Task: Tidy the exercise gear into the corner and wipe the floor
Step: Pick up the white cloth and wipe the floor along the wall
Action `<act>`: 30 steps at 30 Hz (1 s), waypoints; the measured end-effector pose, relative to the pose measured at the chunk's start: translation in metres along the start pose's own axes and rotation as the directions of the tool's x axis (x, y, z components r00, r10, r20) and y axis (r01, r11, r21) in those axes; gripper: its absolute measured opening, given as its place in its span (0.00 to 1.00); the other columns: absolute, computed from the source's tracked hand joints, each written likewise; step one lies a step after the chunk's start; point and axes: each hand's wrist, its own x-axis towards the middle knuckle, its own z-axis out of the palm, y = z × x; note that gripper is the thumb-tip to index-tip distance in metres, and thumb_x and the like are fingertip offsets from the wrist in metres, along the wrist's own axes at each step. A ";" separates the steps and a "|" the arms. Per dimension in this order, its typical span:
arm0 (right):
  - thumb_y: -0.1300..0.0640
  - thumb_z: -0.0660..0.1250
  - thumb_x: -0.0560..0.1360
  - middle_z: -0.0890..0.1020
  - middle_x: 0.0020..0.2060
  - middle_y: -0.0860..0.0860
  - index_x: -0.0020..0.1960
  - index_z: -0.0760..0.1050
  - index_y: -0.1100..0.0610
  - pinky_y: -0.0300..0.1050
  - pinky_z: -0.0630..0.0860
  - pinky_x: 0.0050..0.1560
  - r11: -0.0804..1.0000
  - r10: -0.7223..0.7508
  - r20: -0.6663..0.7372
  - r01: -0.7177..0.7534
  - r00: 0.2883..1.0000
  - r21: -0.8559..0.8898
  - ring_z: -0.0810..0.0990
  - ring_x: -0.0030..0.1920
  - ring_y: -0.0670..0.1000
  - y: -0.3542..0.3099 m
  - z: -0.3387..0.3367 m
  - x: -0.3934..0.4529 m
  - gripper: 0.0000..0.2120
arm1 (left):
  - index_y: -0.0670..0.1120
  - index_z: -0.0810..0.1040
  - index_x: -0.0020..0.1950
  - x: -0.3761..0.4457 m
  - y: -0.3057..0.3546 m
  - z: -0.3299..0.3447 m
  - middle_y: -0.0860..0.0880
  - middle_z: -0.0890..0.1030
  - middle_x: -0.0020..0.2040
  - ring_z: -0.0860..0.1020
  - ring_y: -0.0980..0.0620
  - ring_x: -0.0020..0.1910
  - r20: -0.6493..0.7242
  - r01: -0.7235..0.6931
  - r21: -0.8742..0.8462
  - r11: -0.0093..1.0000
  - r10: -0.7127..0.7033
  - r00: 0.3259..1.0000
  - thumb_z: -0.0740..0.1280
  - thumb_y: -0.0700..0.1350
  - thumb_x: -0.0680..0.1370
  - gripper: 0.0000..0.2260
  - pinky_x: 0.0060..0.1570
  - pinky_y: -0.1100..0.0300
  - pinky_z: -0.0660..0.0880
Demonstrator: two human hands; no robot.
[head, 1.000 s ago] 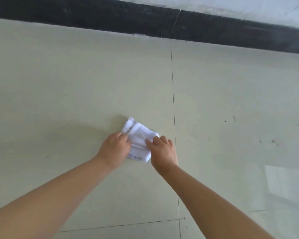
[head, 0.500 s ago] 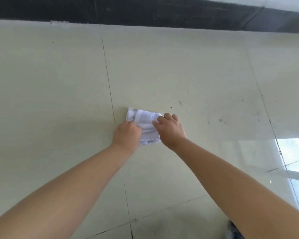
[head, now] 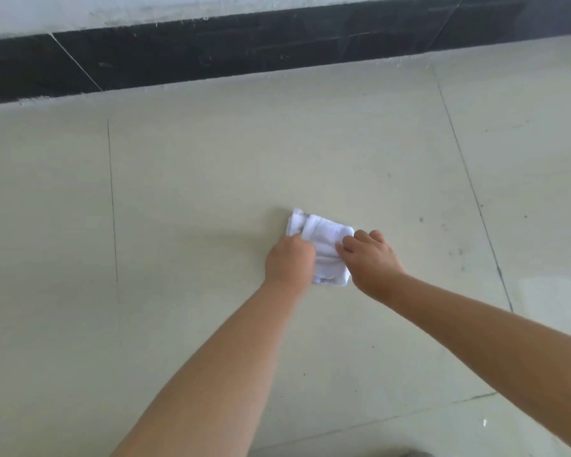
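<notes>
A folded white cloth [head: 323, 239] lies flat on the pale tiled floor [head: 178, 225], right of the view's centre. My left hand [head: 289, 262] presses on its left side with fingers curled over the edge. On the cloth's right side rests my right hand [head: 371, 262], fingers gripping the fabric. Both forearms reach in from the bottom of the view. No exercise gear is in view.
A black skirting band [head: 244, 51] runs along the base of a white wall [head: 80, 11] at the top. Thin grout lines [head: 112, 209] cross the tiles. A few small dark specks [head: 421, 220] mark the floor to the right of the cloth.
Both hands have slid the cloth to the right across a grout line onto the neighbouring tile. The view has swung, so the skirting now slants.
</notes>
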 end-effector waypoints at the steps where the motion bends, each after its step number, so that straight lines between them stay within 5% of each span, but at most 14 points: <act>1: 0.64 0.75 0.35 0.76 0.21 0.47 0.24 0.78 0.60 0.37 0.59 0.32 1.000 -0.025 0.039 0.025 0.999 0.019 0.75 0.22 0.50 0.000 0.001 -0.018 0.17 | 0.37 0.78 0.59 -0.012 0.008 0.009 0.41 0.77 0.61 0.77 0.44 0.61 0.042 0.001 -0.007 1.000 -0.001 0.999 0.59 0.37 0.79 0.12 0.56 0.55 0.74; 4: 0.63 0.74 0.34 0.75 0.21 0.48 0.24 0.77 0.60 0.40 0.54 0.34 0.981 -0.113 0.114 0.093 0.987 0.170 0.75 0.22 0.51 -0.020 0.005 -0.053 0.18 | 0.41 0.84 0.34 -0.046 0.010 0.016 0.45 0.84 0.36 0.84 0.51 0.36 0.036 -0.012 0.022 1.000 0.012 0.999 0.79 0.43 0.60 0.08 0.32 0.66 0.76; 5: 0.62 0.75 0.34 0.75 0.22 0.47 0.24 0.77 0.59 0.40 0.54 0.34 0.968 -0.162 0.113 0.136 0.980 0.209 0.75 0.23 0.50 -0.030 0.008 -0.059 0.18 | 0.42 0.84 0.34 -0.054 0.004 0.021 0.46 0.84 0.36 0.84 0.52 0.36 0.081 0.028 0.033 0.999 -0.031 0.996 0.79 0.43 0.60 0.08 0.32 0.66 0.76; 7: 0.62 0.74 0.35 0.76 0.22 0.47 0.25 0.78 0.58 0.40 0.54 0.34 0.940 -0.251 0.104 0.216 0.962 0.263 0.73 0.27 0.50 -0.048 0.010 -0.055 0.17 | 0.42 0.81 0.52 -0.068 -0.018 0.036 0.45 0.82 0.53 0.80 0.47 0.54 0.208 0.131 0.082 0.988 -0.145 0.967 0.65 0.39 0.75 0.08 0.48 0.60 0.76; 8: 0.63 0.74 0.36 0.76 0.23 0.47 0.25 0.78 0.58 0.39 0.54 0.35 0.926 -0.292 0.077 0.261 0.953 0.273 0.73 0.28 0.50 -0.056 0.009 -0.041 0.17 | 0.42 0.79 0.56 -0.075 -0.036 0.044 0.45 0.79 0.57 0.77 0.46 0.59 0.160 0.153 0.076 0.985 -0.163 0.974 0.60 0.38 0.78 0.11 0.53 0.57 0.74; 12: 0.58 0.76 0.34 0.77 0.21 0.46 0.20 0.76 0.56 0.39 0.57 0.37 0.909 -0.351 -0.037 0.350 0.936 0.227 0.78 0.26 0.49 -0.082 -0.012 0.052 0.15 | 0.42 0.79 0.57 -0.066 -0.097 0.024 0.43 0.79 0.57 0.76 0.44 0.59 -0.049 0.338 0.146 0.930 -0.334 0.941 0.58 0.39 0.79 0.12 0.54 0.55 0.73; 14: 0.54 0.78 0.49 0.82 0.33 0.48 0.30 0.82 0.54 0.39 0.67 0.46 0.945 -0.271 -0.004 0.267 0.963 0.189 0.81 0.39 0.50 -0.075 -0.024 0.088 0.11 | 0.41 0.80 0.56 -0.037 -0.107 0.010 0.41 0.80 0.55 0.77 0.41 0.57 -0.130 0.372 0.142 0.917 -0.355 0.926 0.59 0.37 0.79 0.11 0.52 0.53 0.73; 16: 0.60 0.67 0.71 0.79 0.53 0.53 0.52 0.80 0.58 0.46 0.65 0.60 0.962 -0.193 0.120 0.164 0.974 0.217 0.73 0.59 0.55 -0.050 -0.019 0.111 0.10 | 0.39 0.79 0.56 -0.006 -0.095 -0.008 0.39 0.79 0.55 0.77 0.39 0.56 -0.158 0.344 0.137 0.929 -0.322 0.934 0.59 0.36 0.78 0.11 0.51 0.51 0.73; 18: 0.62 0.61 0.75 0.76 0.59 0.55 0.58 0.76 0.60 0.48 0.62 0.62 0.971 -0.085 0.216 0.032 0.973 0.237 0.69 0.63 0.56 -0.008 -0.019 0.110 0.13 | 0.38 0.78 0.58 0.021 -0.067 -0.019 0.39 0.78 0.57 0.77 0.39 0.57 -0.169 0.254 0.115 0.960 -0.233 0.958 0.59 0.36 0.78 0.12 0.53 0.50 0.72; 22: 0.70 0.66 0.66 0.81 0.43 0.59 0.46 0.80 0.62 0.45 0.57 0.45 0.973 0.138 0.073 -0.149 0.988 0.178 0.77 0.48 0.60 0.066 0.007 0.058 0.11 | 0.37 0.80 0.53 0.045 0.017 -0.018 0.40 0.81 0.54 0.80 0.43 0.54 -0.208 0.055 -0.010 0.998 -0.056 0.977 0.64 0.35 0.74 0.10 0.50 0.56 0.76; 24: 0.71 0.66 0.55 0.78 0.27 0.56 0.33 0.80 0.62 0.44 0.59 0.38 0.962 0.206 0.070 -0.215 0.976 0.167 0.78 0.29 0.58 0.075 0.014 0.017 0.09 | 0.41 0.82 0.28 0.032 0.043 -0.006 0.44 0.82 0.30 0.82 0.48 0.29 -0.279 -0.088 -0.015 0.996 0.080 0.957 0.80 0.39 0.52 0.10 0.24 0.66 0.74; 26: 0.67 0.66 0.51 0.76 0.22 0.53 0.31 0.80 0.60 0.40 0.59 0.35 0.951 0.248 0.050 -0.253 0.967 0.177 0.75 0.23 0.55 0.062 0.023 -0.025 0.09 | 0.42 0.73 0.14 0.021 0.046 0.019 0.48 0.74 0.16 0.74 0.51 0.14 -0.218 -0.208 -0.042 0.977 0.194 0.956 0.79 0.40 0.35 0.17 0.13 0.72 0.61; 30: 0.62 0.70 0.50 0.76 0.22 0.49 0.31 0.81 0.56 0.40 0.54 0.34 0.943 0.151 0.060 -0.162 0.987 0.292 0.75 0.24 0.53 0.000 0.020 -0.067 0.09 | 0.42 0.74 0.16 -0.021 0.025 0.045 0.47 0.74 0.18 0.74 0.48 0.15 -0.166 -0.216 0.008 0.976 0.214 0.963 0.81 0.37 0.37 0.18 0.13 0.71 0.64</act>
